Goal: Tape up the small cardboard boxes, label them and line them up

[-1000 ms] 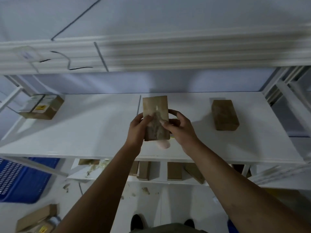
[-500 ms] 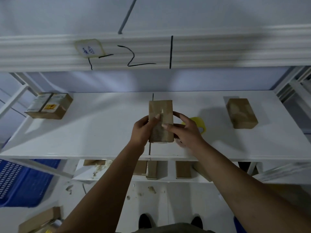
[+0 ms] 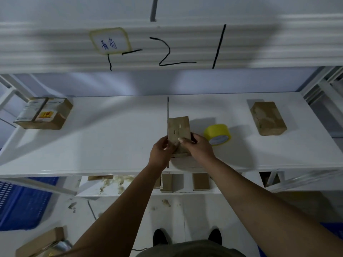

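Observation:
A small brown cardboard box (image 3: 178,128) stands on end over the middle of the white shelf (image 3: 115,138). My left hand (image 3: 161,151) grips its lower left side and my right hand (image 3: 199,147) grips its lower right side, thumb across the front. A roll of yellow tape (image 3: 217,134) lies on the shelf just right of my right hand. Another small brown box (image 3: 267,118) lies flat at the shelf's right end. At the left end sits a box with labels (image 3: 43,113) on top.
A shelf beam (image 3: 167,47) overhead carries a handwritten tag and marker strokes. Below, a lower shelf holds several small boxes (image 3: 200,181). A blue crate (image 3: 24,203) stands at the lower left, with cardboard pieces (image 3: 39,242) on the floor near it. Shelf uprights (image 3: 323,86) rise at the right.
The box in my hands has come down lower toward the shelf. The view has shifted left, so the yellow tape roll now shows fully beside my right hand.

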